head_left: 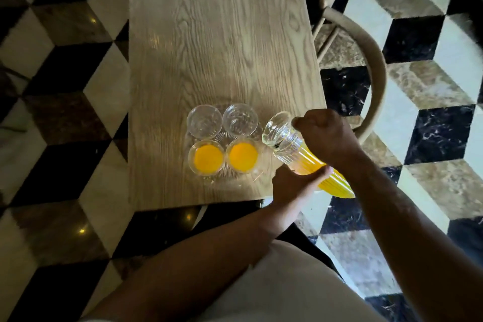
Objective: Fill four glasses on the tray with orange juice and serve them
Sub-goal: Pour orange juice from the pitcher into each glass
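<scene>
Your left hand (295, 185): thumb and fingers wrapped round the lower body of the jug (300, 157), supporting it from beneath. Your right hand (326, 136): clenched over the jug from above, near its neck. Jug: ribbed clear glass, tilted, mouth pointing left toward the glasses, juice (332, 183) pooled in its lower end past the table's near corner; nothing is leaving the mouth. Tray (224, 138): cut clear glass, on the table (222, 34) near its front edge, just left of the jug. Glasses, four, all on the tray in two rows. Near row: left glass (206, 158) and right glass (243, 155), both holding juice. Far row: left glass (204, 120) and right glass (240, 119), both empty. Chair (366, 60): curved back, beside the table's right edge. Floor (65, 86): cube-patterned tiles.
</scene>
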Available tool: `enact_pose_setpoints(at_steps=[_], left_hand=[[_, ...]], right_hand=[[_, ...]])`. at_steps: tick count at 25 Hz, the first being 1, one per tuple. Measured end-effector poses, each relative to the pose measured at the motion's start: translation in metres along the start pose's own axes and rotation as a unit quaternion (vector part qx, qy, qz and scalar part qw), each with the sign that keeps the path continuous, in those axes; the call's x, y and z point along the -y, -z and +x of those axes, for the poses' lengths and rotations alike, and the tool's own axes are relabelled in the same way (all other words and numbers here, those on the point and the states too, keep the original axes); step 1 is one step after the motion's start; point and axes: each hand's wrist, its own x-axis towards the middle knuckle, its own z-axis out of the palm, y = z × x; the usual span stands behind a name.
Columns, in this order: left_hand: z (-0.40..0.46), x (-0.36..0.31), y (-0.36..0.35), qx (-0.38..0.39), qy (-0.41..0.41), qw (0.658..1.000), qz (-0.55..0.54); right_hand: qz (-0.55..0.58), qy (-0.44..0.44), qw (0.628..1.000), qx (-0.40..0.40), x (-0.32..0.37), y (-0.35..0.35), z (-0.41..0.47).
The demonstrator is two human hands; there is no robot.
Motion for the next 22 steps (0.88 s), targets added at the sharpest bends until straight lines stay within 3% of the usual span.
enact_pose_setpoints(at_steps=[10, 16, 22], left_hand=[[0.026, 0.003, -0.002, -0.007, 0.048, 0.995, -0.092], [0.04, 0.001, 0.004, 0.019, 0.01, 0.987, -0.162], [0.045, -0.005, 0.0, 0.028, 0.055, 0.987, -0.149]], right_hand=[[-0.078, 0.026, 0.996, 0.032, 0.019, -0.011, 0.022], [-0.114, 0.026, 0.993, 0.035, 0.036, -0.019, 0.034], [-0.136, 0.027, 0.989, 0.056, 0.042, -0.021, 0.046]])
